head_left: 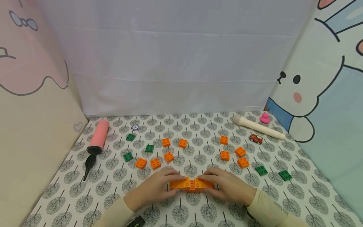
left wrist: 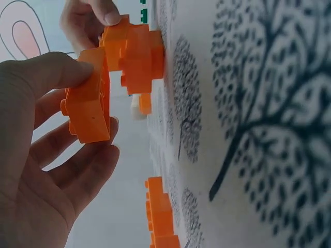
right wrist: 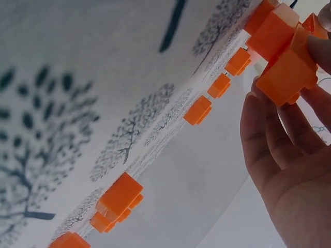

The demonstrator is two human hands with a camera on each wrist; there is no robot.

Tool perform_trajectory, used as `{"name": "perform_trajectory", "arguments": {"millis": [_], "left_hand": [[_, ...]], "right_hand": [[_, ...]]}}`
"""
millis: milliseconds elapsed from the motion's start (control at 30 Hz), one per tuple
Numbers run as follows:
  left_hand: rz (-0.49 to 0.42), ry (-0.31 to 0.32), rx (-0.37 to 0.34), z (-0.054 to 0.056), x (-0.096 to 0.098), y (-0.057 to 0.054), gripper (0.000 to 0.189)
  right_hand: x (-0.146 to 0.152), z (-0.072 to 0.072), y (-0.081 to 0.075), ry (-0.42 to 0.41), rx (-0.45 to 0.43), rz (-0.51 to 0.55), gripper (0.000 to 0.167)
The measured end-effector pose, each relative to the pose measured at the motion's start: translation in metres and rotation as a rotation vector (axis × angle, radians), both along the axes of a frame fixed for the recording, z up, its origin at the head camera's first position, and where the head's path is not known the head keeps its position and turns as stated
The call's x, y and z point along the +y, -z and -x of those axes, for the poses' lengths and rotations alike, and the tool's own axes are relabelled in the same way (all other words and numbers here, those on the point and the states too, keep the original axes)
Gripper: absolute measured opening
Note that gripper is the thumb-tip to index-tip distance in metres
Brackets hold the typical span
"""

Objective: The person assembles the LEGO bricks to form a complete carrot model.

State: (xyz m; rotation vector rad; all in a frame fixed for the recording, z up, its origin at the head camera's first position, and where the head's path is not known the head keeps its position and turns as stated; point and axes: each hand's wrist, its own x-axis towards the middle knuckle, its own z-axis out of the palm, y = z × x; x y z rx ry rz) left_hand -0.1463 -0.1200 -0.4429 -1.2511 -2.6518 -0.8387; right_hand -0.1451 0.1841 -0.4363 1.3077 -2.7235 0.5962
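Note:
My left hand (head_left: pixel 154 188) pinches an orange toy brick (left wrist: pixel 89 119) between thumb and fingers. In the left wrist view this brick is tilted, with its hollow underside partly showing. Opposite, my right hand (head_left: pixel 232 186) grips another orange brick (right wrist: pixel 290 71) by its sides. Between the two held bricks, low at the table's front middle, stands a small stack of orange bricks (left wrist: pixel 138 59); one studded piece (head_left: pixel 192 184) of it shows from above. Whether the held bricks are pressed onto the stack cannot be told, as fingers cover their outer ends.
Loose orange bricks (head_left: pixel 155 163) lie behind the left hand, others (head_left: pixel 225 155) behind the right. Green bricks (head_left: pixel 149 148) are on both sides. A pink cylinder (head_left: pixel 100 132) lies at left; a white microphone-like stick (head_left: pixel 259 127), red toy car (head_left: pixel 256 139) and pink duck (head_left: pixel 265 118) at right.

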Motion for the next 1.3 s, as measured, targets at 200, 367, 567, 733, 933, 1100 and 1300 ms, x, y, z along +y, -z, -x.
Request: {"name": "perform_trajectory", "arguments": {"millis": [200,367,567,733,933,1100,1300], "left_hand": [[-0.016,0.044,0.005,-0.001,0.009,0.006,0.041],[0.009,0.045,0.030,0.000,0.015,0.007,0.040],[0.031,0.038,-0.024,-0.001,0.016,0.002,0.040],[0.068,0.028,-0.070,-0.001,0.019,-0.001,0.039],[0.103,0.014,-0.078,0.000,0.021,0.003,0.038],[0.106,0.014,-0.078,-0.001,0.020,0.005,0.039],[0.093,0.036,-0.076,0.001,0.021,0.003,0.039]], "right_hand": [[0.000,0.001,-0.001,0.007,-0.024,-0.015,0.043],[-0.001,0.002,-0.003,0.007,-0.047,-0.025,0.043],[-0.001,0.004,-0.003,-0.010,-0.050,-0.011,0.042],[-0.001,0.004,-0.003,0.006,-0.062,-0.027,0.042],[-0.001,0.003,-0.002,0.011,-0.063,-0.026,0.043],[-0.001,0.003,-0.001,-0.004,-0.069,-0.012,0.043],[-0.001,0.003,-0.003,0.004,-0.079,-0.017,0.042]]}}
